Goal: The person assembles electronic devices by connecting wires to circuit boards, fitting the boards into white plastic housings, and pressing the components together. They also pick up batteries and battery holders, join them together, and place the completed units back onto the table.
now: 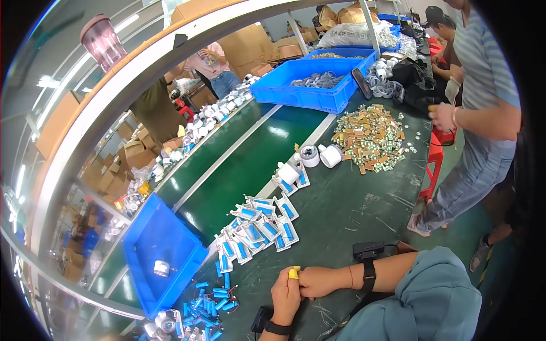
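My left hand point(284, 296) and my right hand point(323, 282) meet above the dark green table top, fingers curled in against each other. Yellow tape or a finger cover point(293, 274) wraps a digit where they touch. Whatever may be between the fingers is hidden. Left of my hands lie loose blue cylindrical batteries point(207, 307) with thin wires. Just beyond is a heap of white plastic pieces point(253, 230), each with a blue cell in it. Farther off stand white round housings point(330, 156), one showing its inside.
A tilted blue bin point(136, 233) at left holds one white housing point(161, 267). Small circuit boards point(369, 136) are heaped farther along the table. Blue crates point(296, 96) with grey cables stand behind them. A green conveyor point(244, 153) runs alongside. A person point(483, 108) stands at right; others work farther away.
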Action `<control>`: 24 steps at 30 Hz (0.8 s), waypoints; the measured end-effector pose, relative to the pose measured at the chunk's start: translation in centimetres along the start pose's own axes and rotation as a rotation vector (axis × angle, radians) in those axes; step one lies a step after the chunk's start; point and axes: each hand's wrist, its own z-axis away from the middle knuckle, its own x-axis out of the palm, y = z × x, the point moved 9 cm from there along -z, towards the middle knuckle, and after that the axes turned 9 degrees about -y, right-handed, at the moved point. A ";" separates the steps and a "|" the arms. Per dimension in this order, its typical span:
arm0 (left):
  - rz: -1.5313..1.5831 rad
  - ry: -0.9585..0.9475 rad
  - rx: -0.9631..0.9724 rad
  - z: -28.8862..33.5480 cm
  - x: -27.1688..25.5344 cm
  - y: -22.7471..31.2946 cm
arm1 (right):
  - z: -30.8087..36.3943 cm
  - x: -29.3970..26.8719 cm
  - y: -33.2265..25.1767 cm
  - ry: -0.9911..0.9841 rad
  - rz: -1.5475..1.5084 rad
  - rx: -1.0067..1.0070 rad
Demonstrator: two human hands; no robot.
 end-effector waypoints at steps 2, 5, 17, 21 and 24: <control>0.004 -0.008 -0.020 -0.2 0.1 -0.2 | 0.2 -0.2 -0.3 0.008 -0.012 -0.004; -0.029 0.002 0.033 -0.2 0.0 0.2 | 0.4 -0.4 -0.4 0.012 -0.020 -0.014; 0.137 0.033 -0.002 -0.1 -0.1 -0.1 | 1.3 -13.5 -2.4 0.391 0.646 0.188; -0.036 0.019 0.058 -0.4 0.1 -0.3 | 1.3 -23.5 -3.4 0.957 0.825 0.149; -0.113 0.006 0.071 -0.5 0.4 0.1 | -0.3 -27.5 0.6 1.054 0.970 0.144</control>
